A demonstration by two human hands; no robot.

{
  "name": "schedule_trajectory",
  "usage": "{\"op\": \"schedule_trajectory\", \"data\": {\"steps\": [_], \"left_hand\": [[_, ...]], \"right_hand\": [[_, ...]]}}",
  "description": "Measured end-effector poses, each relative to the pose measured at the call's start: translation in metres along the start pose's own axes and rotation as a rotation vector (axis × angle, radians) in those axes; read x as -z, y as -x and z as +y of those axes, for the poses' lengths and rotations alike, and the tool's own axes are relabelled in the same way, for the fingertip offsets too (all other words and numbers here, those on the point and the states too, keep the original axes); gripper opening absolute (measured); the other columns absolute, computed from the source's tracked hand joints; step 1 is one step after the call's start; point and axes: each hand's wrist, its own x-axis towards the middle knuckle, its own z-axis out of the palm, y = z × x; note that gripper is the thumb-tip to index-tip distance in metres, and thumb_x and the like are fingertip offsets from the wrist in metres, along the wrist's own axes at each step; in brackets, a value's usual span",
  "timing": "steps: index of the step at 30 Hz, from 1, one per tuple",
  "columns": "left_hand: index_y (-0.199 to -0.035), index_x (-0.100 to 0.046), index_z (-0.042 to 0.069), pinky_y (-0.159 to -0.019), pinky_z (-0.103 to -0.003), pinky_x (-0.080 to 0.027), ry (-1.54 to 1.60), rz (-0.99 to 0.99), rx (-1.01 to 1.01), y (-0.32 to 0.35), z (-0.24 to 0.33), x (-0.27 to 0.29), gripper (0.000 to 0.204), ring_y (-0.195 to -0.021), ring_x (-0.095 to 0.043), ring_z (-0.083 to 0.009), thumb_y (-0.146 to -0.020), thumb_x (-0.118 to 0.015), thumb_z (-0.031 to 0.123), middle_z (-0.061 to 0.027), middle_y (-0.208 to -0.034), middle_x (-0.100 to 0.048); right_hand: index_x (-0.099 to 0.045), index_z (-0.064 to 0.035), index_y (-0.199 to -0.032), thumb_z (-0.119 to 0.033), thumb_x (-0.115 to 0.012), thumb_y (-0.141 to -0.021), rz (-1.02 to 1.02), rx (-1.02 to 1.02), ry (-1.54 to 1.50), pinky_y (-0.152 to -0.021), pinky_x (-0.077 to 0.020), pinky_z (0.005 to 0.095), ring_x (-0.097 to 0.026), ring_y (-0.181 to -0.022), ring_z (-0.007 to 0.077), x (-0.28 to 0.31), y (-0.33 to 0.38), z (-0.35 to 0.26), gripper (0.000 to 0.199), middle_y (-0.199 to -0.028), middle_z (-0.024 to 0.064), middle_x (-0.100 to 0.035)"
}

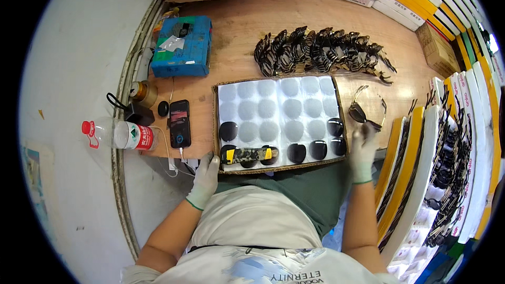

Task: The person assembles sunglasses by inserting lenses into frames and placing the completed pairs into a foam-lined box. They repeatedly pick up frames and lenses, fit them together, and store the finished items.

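Observation:
On my left hand (205, 181) is a white glove with a green cuff; its thumb and fingers grip the near left corner of a shallow cardboard tray (280, 168). My right hand (363, 150), gloved alike, is at the near side of a pair of sunglasses (358, 113) lying right of the tray. Its fingers look curled, but blur hides whether they grip the frame. The tray has rows of pale round lenses (292, 106) and several dark lenses (296, 152) in its near rows. A utility knife (248, 154) with yellow and camouflage parts lies across the near left lenses.
Behind the tray lies a long row of eyeglass frames (321, 50). At left are a blue box (181, 47), phone (180, 123), tape roll (143, 93) and plastic bottle (121, 134). Stacked white and yellow boxes (405, 0) line the back right; trays of glasses (447, 163) stand at right.

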Motion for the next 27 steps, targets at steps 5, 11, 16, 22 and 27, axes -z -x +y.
{"op": "schedule_trajectory", "data": {"steps": [5, 11, 16, 22, 27], "left_hand": [[-0.132, -0.053, -0.009, -0.102, -0.042, -0.043, 0.046, -0.013, -0.023, -0.011, -0.01, -0.003, 0.057, -0.118, -0.059, -0.0417, -0.104, -0.045, 0.04, -0.0324, -0.122, -0.061], [-0.129, -0.056, -0.008, -0.099, -0.043, -0.045, 0.04, -0.073, -0.012, -0.019, -0.01, 0.006, 0.055, -0.113, -0.06, -0.0436, -0.104, -0.045, 0.04, -0.0329, -0.119, -0.062], [-0.13, -0.055, -0.007, -0.1, -0.047, -0.044, 0.023, -0.066, 0.084, -0.011, 0.006, 0.009, 0.058, -0.117, -0.058, -0.0468, -0.102, -0.048, 0.042, -0.0341, -0.122, -0.061], [-0.132, -0.053, -0.007, -0.101, -0.045, -0.047, -0.022, 0.041, 0.082, 0.022, 0.015, 0.023, 0.054, -0.117, -0.061, -0.0418, -0.101, -0.053, 0.038, -0.0305, -0.122, -0.062], [-0.134, -0.054, -0.005, -0.1, -0.04, -0.048, 0.021, 0.117, 0.034, 0.033, 0.007, 0.045, 0.045, -0.113, -0.063, -0.0328, -0.1, -0.054, 0.024, -0.0243, -0.124, -0.063]], "right_hand": [[-0.052, 0.0079, -0.134, -0.034, -0.064, -0.092, -0.151, -0.086, 0.071, -0.101, -0.0473, 0.0447, -0.062, -0.116, 0.0427, -0.025, 0.048, -0.005, 0.061, -0.123, 0.0306, -0.063], [-0.055, 0.0063, -0.13, -0.029, -0.07, -0.087, -0.114, -0.16, 0.274, -0.11, -0.0368, 0.0474, -0.052, -0.126, 0.0421, -0.02, 0.051, -0.05, 0.057, -0.128, 0.0271, -0.059], [-0.064, -0.0021, -0.117, -0.024, -0.07, -0.085, -0.269, 0.378, 0.145, -0.1, -0.0442, 0.0474, -0.058, -0.112, 0.0388, -0.07, 0.061, -0.162, 0.04, -0.113, 0.0199, -0.065], [-0.066, -0.0033, -0.109, -0.043, -0.069, -0.086, -0.723, 0.568, 0.58, -0.095, -0.0478, 0.045, -0.061, -0.107, 0.033, -0.174, 0.084, -0.25, 0.046, -0.107, 0.0145, -0.066], [-0.063, -0.0043, -0.111, -0.039, -0.072, -0.086, -0.828, 0.47, 0.384, -0.09, -0.0522, 0.0465, -0.063, -0.107, 0.0368, -0.177, 0.08, -0.255, 0.044, -0.112, 0.0172, -0.065]]}}
